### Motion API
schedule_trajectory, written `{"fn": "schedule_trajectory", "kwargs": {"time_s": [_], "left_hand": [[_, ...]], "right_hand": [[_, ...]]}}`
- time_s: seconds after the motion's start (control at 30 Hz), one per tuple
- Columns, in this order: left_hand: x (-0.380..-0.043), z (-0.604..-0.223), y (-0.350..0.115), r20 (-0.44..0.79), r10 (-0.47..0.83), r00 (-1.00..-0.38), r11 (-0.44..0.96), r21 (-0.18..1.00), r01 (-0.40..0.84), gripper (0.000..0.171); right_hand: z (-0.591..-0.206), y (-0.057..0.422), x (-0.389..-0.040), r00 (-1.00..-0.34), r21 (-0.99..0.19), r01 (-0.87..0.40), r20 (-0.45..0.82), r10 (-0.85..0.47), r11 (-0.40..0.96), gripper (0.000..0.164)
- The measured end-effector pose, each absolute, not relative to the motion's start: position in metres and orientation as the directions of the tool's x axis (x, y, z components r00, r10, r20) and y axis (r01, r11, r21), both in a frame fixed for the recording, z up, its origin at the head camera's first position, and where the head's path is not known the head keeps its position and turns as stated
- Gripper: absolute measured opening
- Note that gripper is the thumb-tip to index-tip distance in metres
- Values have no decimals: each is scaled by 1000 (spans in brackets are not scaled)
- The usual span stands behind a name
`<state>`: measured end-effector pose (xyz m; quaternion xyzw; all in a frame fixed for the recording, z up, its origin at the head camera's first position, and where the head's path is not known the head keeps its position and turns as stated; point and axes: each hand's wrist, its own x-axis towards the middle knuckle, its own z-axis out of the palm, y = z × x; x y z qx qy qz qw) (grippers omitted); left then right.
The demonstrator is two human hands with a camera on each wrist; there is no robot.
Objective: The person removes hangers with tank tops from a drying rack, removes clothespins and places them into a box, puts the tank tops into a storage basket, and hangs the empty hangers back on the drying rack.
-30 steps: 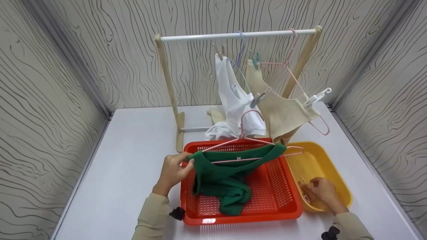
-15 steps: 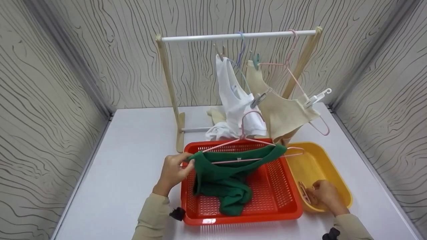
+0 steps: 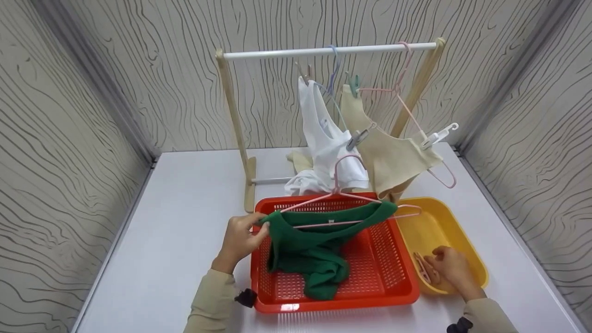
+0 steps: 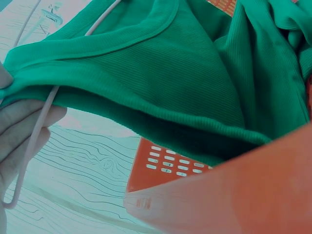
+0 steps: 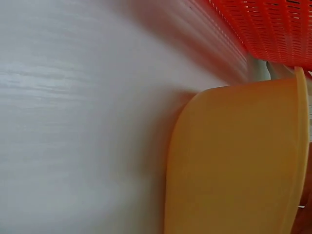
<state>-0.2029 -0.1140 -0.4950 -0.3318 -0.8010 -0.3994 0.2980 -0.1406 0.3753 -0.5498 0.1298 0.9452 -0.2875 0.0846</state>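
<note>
My left hand (image 3: 240,238) pinches the shoulder of a green ribbed tank top (image 3: 305,240) between thumb and fingers, at the basket's left rim. A pink hanger (image 3: 309,201) runs inside the top; its hook points up and its right end sticks out past the far shoulder. In the left wrist view the hanger's end (image 4: 36,131) passes in front of my fingers. My right hand (image 3: 453,268) is down inside the yellow tray (image 3: 418,224), fingers bent loosely and tips right at several clothespins (image 3: 423,269). The tray's wall hides most of that hand in the right wrist view.
A red slotted basket (image 3: 370,273) stands under the green top. Behind it, a wooden rack (image 3: 231,111) with a white rail (image 3: 277,53) carries a white tank top (image 3: 319,125) and a beige garment (image 3: 388,152), both on hangers with clips. The tray adjoins the basket's right side.
My right fingers have shifted slightly among the clothespins and spread a little, leaving the clothespins more visible. My left hand, the green top and the hanger have stayed in place.
</note>
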Motion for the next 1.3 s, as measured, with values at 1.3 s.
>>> {"fn": "schedule_trajectory", "kwargs": {"time_s": [1.3], "left_hand": [[-200, -495, -114, 736, 293, -610, 442, 462, 769, 12]], "right_hand": [[-470, 297, -129, -826, -518, -253, 555, 96, 817, 17]]}}
